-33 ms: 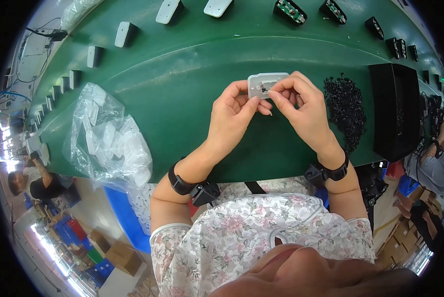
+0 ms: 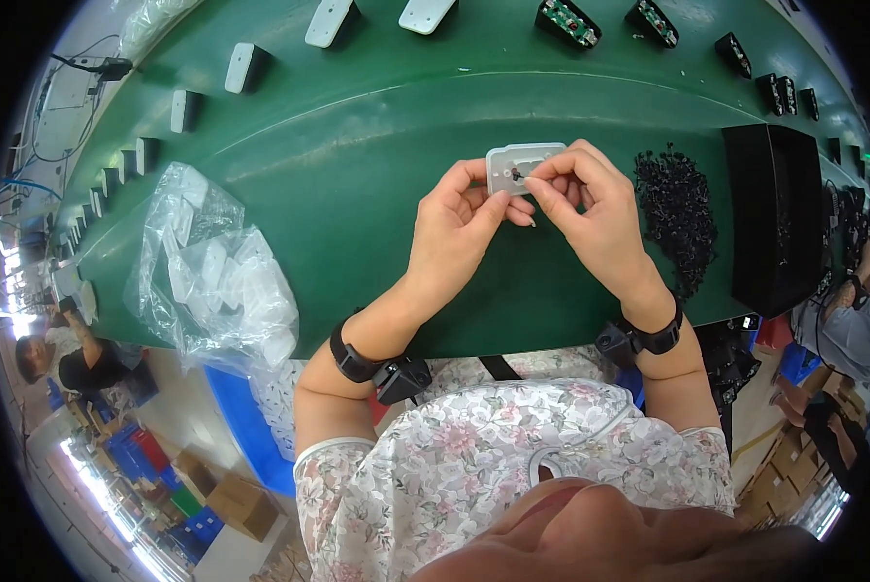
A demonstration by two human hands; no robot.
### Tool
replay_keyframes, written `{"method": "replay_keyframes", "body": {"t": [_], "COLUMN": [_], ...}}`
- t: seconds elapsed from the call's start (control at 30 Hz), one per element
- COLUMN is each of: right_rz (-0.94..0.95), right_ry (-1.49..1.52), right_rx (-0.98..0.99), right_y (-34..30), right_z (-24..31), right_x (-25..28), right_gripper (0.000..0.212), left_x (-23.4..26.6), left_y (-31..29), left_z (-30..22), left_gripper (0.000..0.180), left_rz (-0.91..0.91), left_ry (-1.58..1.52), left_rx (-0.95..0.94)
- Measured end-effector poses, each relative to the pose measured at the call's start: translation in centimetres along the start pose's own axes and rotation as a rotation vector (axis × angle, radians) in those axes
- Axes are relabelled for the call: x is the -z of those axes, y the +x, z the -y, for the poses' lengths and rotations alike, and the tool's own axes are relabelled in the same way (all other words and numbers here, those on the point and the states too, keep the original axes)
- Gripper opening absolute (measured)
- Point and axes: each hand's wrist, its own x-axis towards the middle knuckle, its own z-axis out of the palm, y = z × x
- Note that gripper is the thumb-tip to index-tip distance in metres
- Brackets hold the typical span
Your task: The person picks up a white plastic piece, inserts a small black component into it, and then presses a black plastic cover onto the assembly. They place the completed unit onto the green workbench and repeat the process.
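Note:
A white plastic cover [image 2: 500,163] with rounded corners is held above the green table by my left hand [image 2: 454,231]. Its thumb lies at the near edge, and the other fingers curl behind and below. My right hand [image 2: 598,211] is closed in a pinch over the cover's inner face, thumb and forefinger on a small black part [image 2: 517,176] near the middle. The fingers partly hide that part, so I cannot tell how far it sits in the cover. To the right of this hand lies a pile of small black parts [image 2: 676,218].
A clear plastic bag of white covers [image 2: 224,276] lies at the left. An upright-walled black box [image 2: 757,218] stands right of the pile. White-topped housings [image 2: 246,68] line the far left edge, and open black housings with green circuit boards [image 2: 569,23] line the far right.

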Motion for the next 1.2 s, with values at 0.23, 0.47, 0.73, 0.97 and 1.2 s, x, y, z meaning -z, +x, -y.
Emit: {"method": "replay_keyframes", "body": {"t": [0.23, 0.47, 0.73, 0.97, 1.2], "right_rz": [-0.032, 0.006, -0.107, 0.016, 0.161], "right_ry": [0.066, 0.492, 0.181, 0.180, 0.245], "right_rx": [-0.106, -0.195, 0.036, 0.020, 0.022], "right_y": [0.0, -0.1, 0.1, 0.4, 1.1], "right_z": [0.4, -0.4, -0.7, -1.0, -2.0], "right_x": [-0.1, -1.3, -0.6, 0.2, 2.3], "right_gripper": [0.006, 0.009, 0.017, 0.028, 0.025], "left_x": [-0.2, -0.1, 0.0, 0.0, -0.8], "left_y": [-0.1, 0.2, -0.1, -0.2, -0.6], "left_z": [0.8, 1.2, 0.6, 0.2, 0.2], "left_gripper": [0.012, 0.008, 0.006, 0.006, 0.008], "left_rz": [0.003, -0.033, -0.089, -0.026, 0.012], "left_ry": [-0.043, 0.174, 0.035, 0.170, 0.285], "left_rx": [-0.098, -0.366, -0.327, -0.250, -0.256]}}
